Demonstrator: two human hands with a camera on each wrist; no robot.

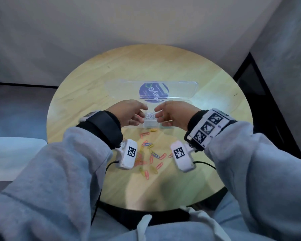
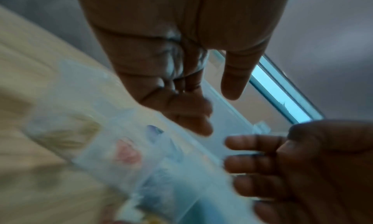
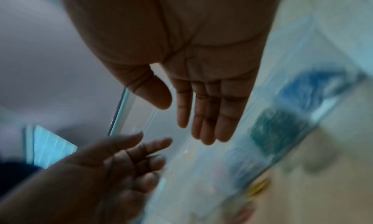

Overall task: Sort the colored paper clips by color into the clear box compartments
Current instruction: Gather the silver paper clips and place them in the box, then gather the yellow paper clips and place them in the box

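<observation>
- A round wooden table [image 1: 189, 70] fills the middle of the head view, with grey sleeves [image 1: 261, 162] reaching over its near edge
- The clear box [image 1: 150, 125] sits near the table's centre, and its lid [image 1: 120, 87] lies folded back flat on the far side, a round blue label [image 1: 153, 92] showing through the plastic
- The left hand [image 1: 129, 113] hovers over the left part of the box; its fingers [image 2: 189, 115] are loosely bent, the thumb apart from them, and nothing shows between them
- The right hand [image 1: 174, 114] hovers over the right part of the box, mirroring the other; its fingers [image 3: 210, 115] are nearly straight and close together, the palm bare, nothing held
- The two hands' fingertips are near each other above the middle compartment, apart from one another; whether any fingertip touches the box I cannot tell, as both wrist views are blurred
- White paper clips [image 1: 150, 115] lie in the middle compartment between the hands
- The wrist views show smears of blue, green and pink in other compartments
- Loose colored paper clips [image 1: 151, 153], pink, yellow and blue, lie scattered on the table just on the near side of the box, between the wrists
</observation>
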